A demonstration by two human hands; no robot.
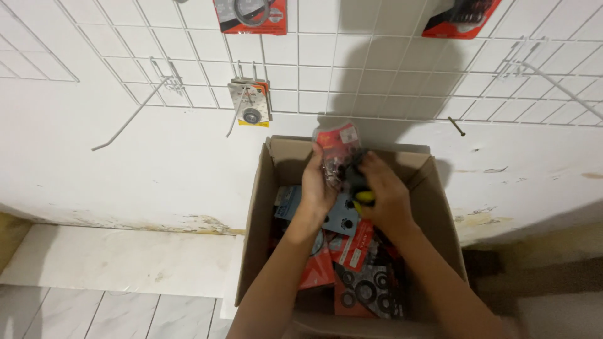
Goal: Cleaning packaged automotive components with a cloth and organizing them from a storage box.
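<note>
Both hands up over the open brown cardboard box [433, 207], sorting stock.
Left hand [317, 188] clamps a clear red-carded parts packet [336, 147]; right hand [383, 191] grips a yellow-and-black item [361, 191] beside it; separating them looks next.

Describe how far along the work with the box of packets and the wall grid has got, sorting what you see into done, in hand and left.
Done: a few packets already hang on the wire grid, such as the grey-and-yellow packet. In hand: the left hand and right hand together hold a clear packet with a red card above the cardboard box. Left: many red carded packets lie in the box, and the long hooks are bare.
</note>
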